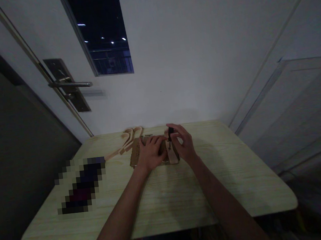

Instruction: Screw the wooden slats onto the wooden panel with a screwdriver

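A brown, box-like board (135,153) lies near the far edge of the table, and a pale wooden strip (172,157) runs along its right end. My left hand (150,156) rests on the board, palm down, with its fingers spread towards the strip. The fingers of my right hand (186,143) are closed round the black handle of a screwdriver (170,133). Held nearly upright, its thin shaft points down at the strip. Whether the tip touches a screw is too small to make out.
Several curved, hook-shaped wooden pieces (128,137) lie left of the board. Behind it are small dark parts (148,135). A blurred-out dark object (83,185) lies on the table's left (51,227). A white door with a metal handle (72,84) stands behind.
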A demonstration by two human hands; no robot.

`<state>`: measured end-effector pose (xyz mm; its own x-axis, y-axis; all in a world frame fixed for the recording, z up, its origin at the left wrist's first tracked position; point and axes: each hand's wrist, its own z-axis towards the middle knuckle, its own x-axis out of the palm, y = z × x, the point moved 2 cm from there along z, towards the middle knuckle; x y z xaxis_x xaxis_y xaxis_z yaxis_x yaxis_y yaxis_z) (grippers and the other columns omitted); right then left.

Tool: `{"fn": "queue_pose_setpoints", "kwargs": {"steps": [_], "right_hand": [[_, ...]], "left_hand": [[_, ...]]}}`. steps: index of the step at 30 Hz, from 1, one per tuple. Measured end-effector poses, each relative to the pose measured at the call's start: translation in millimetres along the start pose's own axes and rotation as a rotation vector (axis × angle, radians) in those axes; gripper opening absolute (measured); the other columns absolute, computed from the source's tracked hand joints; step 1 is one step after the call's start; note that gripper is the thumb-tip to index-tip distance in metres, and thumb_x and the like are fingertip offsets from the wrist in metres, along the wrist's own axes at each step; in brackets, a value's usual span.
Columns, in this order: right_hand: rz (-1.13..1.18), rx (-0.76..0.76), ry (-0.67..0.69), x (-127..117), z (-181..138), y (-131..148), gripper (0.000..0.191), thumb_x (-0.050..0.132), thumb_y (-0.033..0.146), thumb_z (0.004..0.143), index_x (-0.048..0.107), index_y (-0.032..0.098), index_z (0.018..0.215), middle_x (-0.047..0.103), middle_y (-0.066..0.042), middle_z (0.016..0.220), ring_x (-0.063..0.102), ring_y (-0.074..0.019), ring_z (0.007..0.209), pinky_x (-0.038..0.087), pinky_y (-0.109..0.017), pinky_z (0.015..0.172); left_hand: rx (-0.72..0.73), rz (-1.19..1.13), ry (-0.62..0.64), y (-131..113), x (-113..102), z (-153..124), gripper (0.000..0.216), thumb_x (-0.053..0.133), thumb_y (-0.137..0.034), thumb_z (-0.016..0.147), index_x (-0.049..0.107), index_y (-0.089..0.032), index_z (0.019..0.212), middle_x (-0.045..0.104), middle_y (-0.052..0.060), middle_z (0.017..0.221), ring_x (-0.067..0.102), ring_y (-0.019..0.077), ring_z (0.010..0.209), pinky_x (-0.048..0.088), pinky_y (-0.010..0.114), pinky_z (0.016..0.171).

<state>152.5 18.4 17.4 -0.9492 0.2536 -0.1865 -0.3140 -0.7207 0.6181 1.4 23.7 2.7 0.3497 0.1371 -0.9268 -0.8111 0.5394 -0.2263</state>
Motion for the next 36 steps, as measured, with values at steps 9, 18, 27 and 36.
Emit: {"fn": "queue_pose_setpoints", "kwargs": {"steps": [9, 18, 27, 36], "right_hand": [[-0.077, 0.050, -0.052, 4, -3, -10, 0.041, 0.061, 0.038, 0.086, 0.055, 0.027, 0.125, 0.065, -0.002, 0.085, 0.057, -0.0124, 0.063, 0.055, -0.026, 0.060], [-0.009, 0.019, 0.052, 3, -2, -7, 0.033, 0.052, 0.034, 0.092, 0.055, 0.028, 0.124, 0.063, -0.008, 0.114, 0.064, -0.0179, 0.096, 0.057, -0.032, 0.075], [0.013, 0.086, 0.090, 3, -1, -10, 0.036, 0.057, 0.037, 0.089, 0.057, 0.027, 0.123, 0.070, -0.003, 0.095, 0.065, -0.0125, 0.071, 0.055, -0.025, 0.063], [-0.104, 0.055, 0.027, 3, -1, -9, 0.035, 0.064, 0.040, 0.084, 0.059, 0.027, 0.116, 0.068, -0.003, 0.095, 0.058, -0.0117, 0.064, 0.052, -0.026, 0.062]], "left_hand": [[-0.011, -0.005, -0.019, 1, 2, 0, 0.041, 0.049, -0.035, 0.087, 0.046, -0.029, 0.128, 0.055, 0.006, 0.135, 0.042, 0.0280, 0.129, 0.009, 0.070, 0.110], [0.004, -0.008, -0.039, 2, 4, 0, 0.041, 0.049, -0.036, 0.088, 0.046, -0.030, 0.128, 0.054, 0.005, 0.136, 0.042, 0.0275, 0.129, 0.007, 0.069, 0.111], [-0.006, 0.012, -0.028, 3, 6, 0, 0.041, 0.047, -0.036, 0.090, 0.044, -0.030, 0.130, 0.054, 0.005, 0.137, 0.041, 0.0279, 0.131, 0.009, 0.069, 0.110], [-0.009, 0.030, -0.033, 2, 4, 0, 0.040, 0.048, -0.034, 0.088, 0.047, -0.029, 0.127, 0.055, 0.006, 0.135, 0.043, 0.0286, 0.128, 0.010, 0.070, 0.110]]}}
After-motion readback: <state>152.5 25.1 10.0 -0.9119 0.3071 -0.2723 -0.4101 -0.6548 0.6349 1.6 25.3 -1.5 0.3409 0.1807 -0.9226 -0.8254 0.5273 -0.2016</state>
